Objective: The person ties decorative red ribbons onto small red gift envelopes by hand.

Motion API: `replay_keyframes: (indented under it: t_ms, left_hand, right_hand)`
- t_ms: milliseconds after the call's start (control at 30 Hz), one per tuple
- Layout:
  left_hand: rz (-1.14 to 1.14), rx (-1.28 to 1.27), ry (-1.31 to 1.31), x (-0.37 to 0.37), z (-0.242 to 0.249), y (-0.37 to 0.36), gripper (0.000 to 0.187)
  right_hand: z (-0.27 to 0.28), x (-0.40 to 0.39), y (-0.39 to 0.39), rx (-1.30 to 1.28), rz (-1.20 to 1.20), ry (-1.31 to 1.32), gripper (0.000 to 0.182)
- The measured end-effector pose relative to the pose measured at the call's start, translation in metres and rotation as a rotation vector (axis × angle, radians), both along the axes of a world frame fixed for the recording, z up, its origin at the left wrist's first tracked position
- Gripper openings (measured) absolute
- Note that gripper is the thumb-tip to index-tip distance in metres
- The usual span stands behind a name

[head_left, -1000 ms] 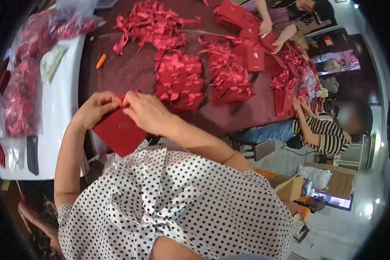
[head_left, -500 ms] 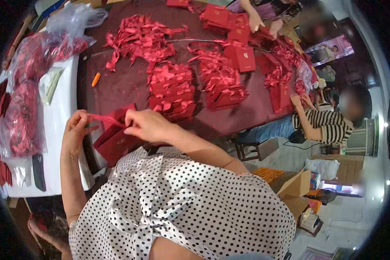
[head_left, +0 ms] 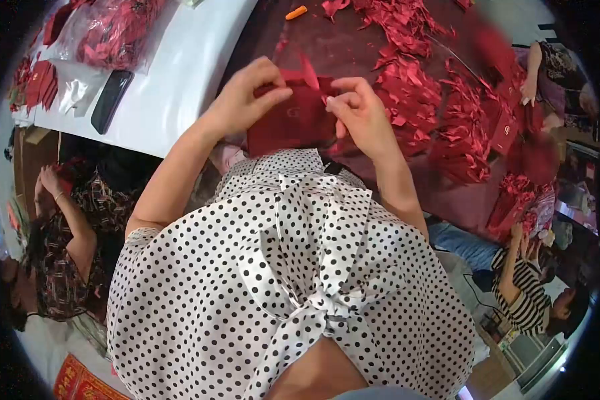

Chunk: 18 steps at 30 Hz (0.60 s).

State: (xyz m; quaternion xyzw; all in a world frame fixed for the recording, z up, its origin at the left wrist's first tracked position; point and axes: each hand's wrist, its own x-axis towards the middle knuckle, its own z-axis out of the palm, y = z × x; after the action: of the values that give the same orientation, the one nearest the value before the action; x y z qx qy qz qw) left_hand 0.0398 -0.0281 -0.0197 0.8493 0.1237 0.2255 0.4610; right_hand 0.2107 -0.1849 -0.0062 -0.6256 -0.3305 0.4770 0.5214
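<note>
A dark red gift bag (head_left: 290, 125) with a small pale emblem lies upright against my front, at the table's edge. Red ribbon (head_left: 308, 72) rises from its top, between my hands. My left hand (head_left: 247, 97) is at the bag's upper left, fingers curled and closed on the ribbon; part of that grip is hidden. At the upper right, my right hand (head_left: 365, 120) pinches the ribbon between thumb and bent fingers.
Piles of red ribboned bags (head_left: 407, 100) cover the table to the right. An orange marker (head_left: 296, 12) lies near the top. On the white table at left are a black phone (head_left: 112, 100) and a plastic bag (head_left: 113, 40). People sit at both sides.
The view has swung left, so the table's contents appear further right. My right hand has moved from across the bag to its right side. My left hand is closer to the bag.
</note>
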Motion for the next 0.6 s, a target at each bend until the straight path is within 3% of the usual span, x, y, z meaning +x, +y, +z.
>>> replay_keyframes:
  t_ms: [67, 100, 133, 200, 233, 267, 367, 467, 600]
  left_hand:
    - [0.229, -0.232, 0.133, 0.0, -0.005, 0.011, 0.02]
    - [0.254, -0.577, 0.167, -0.001, -0.014, 0.022, 0.021]
    - [0.256, -0.577, 0.163, -0.001, -0.011, 0.022, 0.021]
    - [0.234, -0.812, 0.162, 0.0, -0.002, 0.018, 0.02]
    - [0.233, -0.814, 0.164, 0.001, -0.005, 0.016, 0.02]
    - [0.21, -0.879, 0.202, 0.002, -0.012, 0.013, 0.019]
    - [0.184, -0.897, 0.221, 0.01, -0.012, -0.006, 0.017]
    - [0.201, -0.846, 0.212, 0.01, -0.019, -0.017, 0.017]
    - [0.17, -0.904, 0.21, 0.002, -0.014, -0.016, 0.016]
  right_hand:
    - [0.008, -0.001, -0.01, 0.044, -0.033, -0.031, 0.019]
    - [0.013, 0.001, -0.017, 0.086, -0.017, -0.034, 0.018]
    - [0.02, 0.003, -0.026, 0.128, 0.0, -0.037, 0.017]
    - [0.039, 0.003, -0.038, 0.189, -0.048, -0.057, 0.01]
    - [0.044, 0.002, -0.04, 0.228, -0.1, -0.067, 0.007]
    - [0.047, 0.006, -0.043, 0.25, -0.056, -0.089, 0.018]
    - [0.062, 0.002, -0.045, 0.45, 0.032, 0.212, 0.042]
    - [0.071, 0.004, -0.049, 0.434, 0.001, 0.065, 0.037]
    - [0.063, 0.015, -0.046, 0.409, -0.15, -0.093, 0.013]
